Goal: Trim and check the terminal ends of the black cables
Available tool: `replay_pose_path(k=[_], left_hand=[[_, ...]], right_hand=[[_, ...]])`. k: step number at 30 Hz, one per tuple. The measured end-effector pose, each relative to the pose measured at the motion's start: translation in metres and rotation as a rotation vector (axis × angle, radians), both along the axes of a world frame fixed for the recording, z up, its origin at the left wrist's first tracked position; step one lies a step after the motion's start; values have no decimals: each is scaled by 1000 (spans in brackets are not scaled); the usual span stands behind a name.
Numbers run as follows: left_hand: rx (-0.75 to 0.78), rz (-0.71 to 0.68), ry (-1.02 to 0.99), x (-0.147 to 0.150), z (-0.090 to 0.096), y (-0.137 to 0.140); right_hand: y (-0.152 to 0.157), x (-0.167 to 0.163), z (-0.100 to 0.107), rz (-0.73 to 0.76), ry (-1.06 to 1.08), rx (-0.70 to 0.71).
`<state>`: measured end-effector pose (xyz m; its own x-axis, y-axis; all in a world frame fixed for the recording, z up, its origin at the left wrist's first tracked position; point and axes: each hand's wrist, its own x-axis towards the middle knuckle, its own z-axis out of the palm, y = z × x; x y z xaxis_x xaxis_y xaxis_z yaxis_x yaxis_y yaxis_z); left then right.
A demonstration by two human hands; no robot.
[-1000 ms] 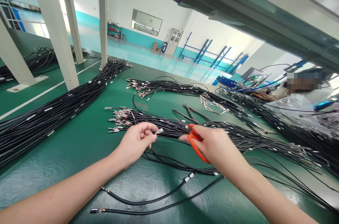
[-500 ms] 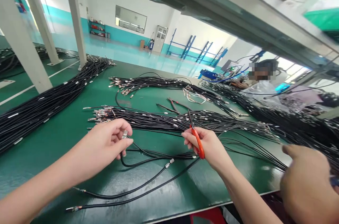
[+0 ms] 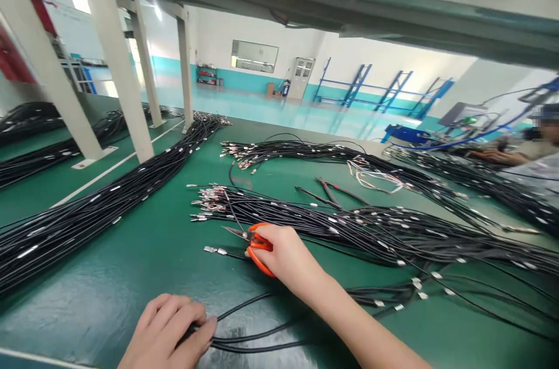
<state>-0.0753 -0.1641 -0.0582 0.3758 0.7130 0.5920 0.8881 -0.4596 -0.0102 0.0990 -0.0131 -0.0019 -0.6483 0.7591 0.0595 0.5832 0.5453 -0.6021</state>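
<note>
Orange-handled scissors [image 3: 261, 267] sit in my right hand [image 3: 286, 249], fingers wrapped in and around the handles, blades parted and pointing left. Just beneath and left of them lies a black cable end with a metal terminal [image 3: 212, 249]. My left hand [image 3: 172, 328], near the front of the table, is closed on several black cables [image 3: 262, 334] that run off to the right; their ends are hidden under the fingers. Behind the scissors stretches a thick bundle of black cables [image 3: 279, 212] with metal terminals at its left end and small white labels.
Pliers [image 3: 334, 191] lie behind the middle bundle, close to white wires [image 3: 375, 177]. More cable bundles [image 3: 109, 194] cover the left, back and right of the green table [image 3: 144, 258]. White posts [image 3: 117, 55] rise at left under an overhead shelf. Another person works far right.
My right hand has moved left with the scissors, which now point left with blades apart. My left hand has come down toward the front onto the cables. The view has turned right and levelled.
</note>
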Motion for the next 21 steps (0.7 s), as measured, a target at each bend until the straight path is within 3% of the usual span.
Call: replay_pose_path(k=[2,5,9,11,18,21], left_hand=[[-54,-21,-22,0,2,1],[-148,-46,-119,1,1,2],[-368,48,-255,-1,1,7],[-380,-4,-204,-5,6,13],[-327,-110,-37,-13,23,32],[-436,-111,34,-4,42,34]], right_hand=[[1,-12,-2,22,-125,104],[0,-17,-6,61,-202,134],[-3,-10,-10,136,-164,131],[1,-4,-9,135,-84,113],[39,20,-2,-197,297,-56],[47,25,-4,-224,397,-217]])
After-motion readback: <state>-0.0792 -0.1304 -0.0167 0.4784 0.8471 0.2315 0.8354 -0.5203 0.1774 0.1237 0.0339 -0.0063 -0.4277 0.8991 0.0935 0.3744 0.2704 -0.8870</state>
